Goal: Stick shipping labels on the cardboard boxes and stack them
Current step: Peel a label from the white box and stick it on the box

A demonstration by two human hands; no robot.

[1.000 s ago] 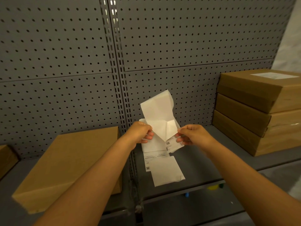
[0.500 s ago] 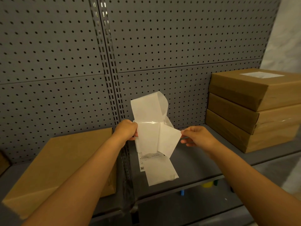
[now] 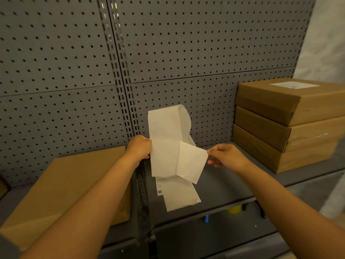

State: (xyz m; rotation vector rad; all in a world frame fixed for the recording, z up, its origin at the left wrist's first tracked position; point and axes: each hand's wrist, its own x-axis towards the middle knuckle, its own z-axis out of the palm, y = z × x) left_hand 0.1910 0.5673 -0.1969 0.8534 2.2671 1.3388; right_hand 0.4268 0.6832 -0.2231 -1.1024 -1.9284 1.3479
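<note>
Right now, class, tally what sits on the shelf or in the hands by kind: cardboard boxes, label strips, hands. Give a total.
Boxes: 4, a stack of three and one unlabelled box
Label strip: 1
Hands: 2, left hand, right hand
Total: 7

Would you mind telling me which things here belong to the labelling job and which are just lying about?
Part of the job:
- label strip, held by left hand and right hand
- label being peeled
- unlabelled box on the left
- stack of three boxes, top one labelled

Just lying about:
- pegboard back panel
- coloured items under the shelf
</note>
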